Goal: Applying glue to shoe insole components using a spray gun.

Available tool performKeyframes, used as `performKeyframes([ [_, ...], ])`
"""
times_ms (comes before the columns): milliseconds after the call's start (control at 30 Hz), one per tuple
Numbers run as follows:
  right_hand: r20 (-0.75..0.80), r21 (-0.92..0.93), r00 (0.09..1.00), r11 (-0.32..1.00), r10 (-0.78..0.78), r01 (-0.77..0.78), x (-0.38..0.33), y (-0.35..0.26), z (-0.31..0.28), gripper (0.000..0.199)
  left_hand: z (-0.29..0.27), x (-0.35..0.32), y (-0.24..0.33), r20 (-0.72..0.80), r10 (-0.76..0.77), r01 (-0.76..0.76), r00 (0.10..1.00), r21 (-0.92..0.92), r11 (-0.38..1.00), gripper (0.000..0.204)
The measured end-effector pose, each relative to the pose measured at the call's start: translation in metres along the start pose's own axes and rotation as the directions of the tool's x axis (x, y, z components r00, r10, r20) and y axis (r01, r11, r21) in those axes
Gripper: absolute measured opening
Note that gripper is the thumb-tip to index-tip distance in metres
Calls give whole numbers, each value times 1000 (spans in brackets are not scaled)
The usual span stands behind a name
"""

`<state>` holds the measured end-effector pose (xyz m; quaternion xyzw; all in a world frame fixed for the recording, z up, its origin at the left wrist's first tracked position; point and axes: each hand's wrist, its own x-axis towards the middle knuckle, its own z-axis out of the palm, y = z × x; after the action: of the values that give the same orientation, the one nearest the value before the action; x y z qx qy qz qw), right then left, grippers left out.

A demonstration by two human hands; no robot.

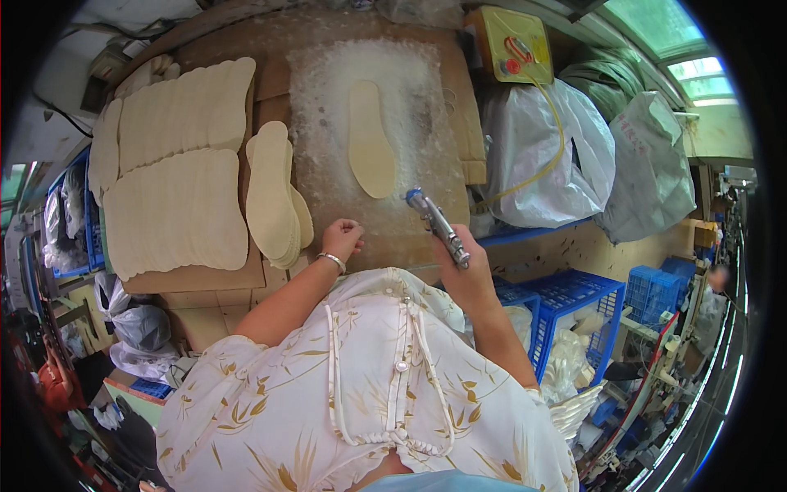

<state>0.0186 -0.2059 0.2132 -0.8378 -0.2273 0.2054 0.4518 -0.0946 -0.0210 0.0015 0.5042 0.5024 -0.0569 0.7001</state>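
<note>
A single cream insole [371,139] lies on the whitened, residue-coated cardboard sheet [316,164] before me. My right hand [457,256] is wrapped round a metal spray gun [441,225], whose blue-ringed nozzle points toward the insole's near end without touching it. My left hand [343,238] hovers by the near edge of the sheet, fingers curled in, and nothing shows in them. Left of the sheet is a small stack of insoles [272,193], the closest thing to that hand. Overlapping rows of more insoles [176,209] cover the left of the table.
A yellow canister [516,49] stands at the back right, with a yellow hose [560,139] curving down from it. Silvery plastic bags [545,156] bulge beside the table. Blue crates [574,303] sit low on my right. Blurred people work farther off at both sides.
</note>
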Motion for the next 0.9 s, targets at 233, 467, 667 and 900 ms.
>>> performKeyframes([
  [233,-4,23,993,993,115,-114,-4,4,-3,18,2,0,-1,4,7,-7,1000,3,1000,18],
  [467,53,-1,997,999,54,-54,-15,3,-3,19,4,-1,2,8,0,0,1000,12,1000,18],
  [667,27,2,997,997,72,-72,-22,3,-6,20,2,0,-1,16,1,-1,1000,15,1000,18],
  [900,-10,33,990,990,140,-140,-26,8,-7,20,3,-2,1,17,-12,12,1000,9,1000,17],
])
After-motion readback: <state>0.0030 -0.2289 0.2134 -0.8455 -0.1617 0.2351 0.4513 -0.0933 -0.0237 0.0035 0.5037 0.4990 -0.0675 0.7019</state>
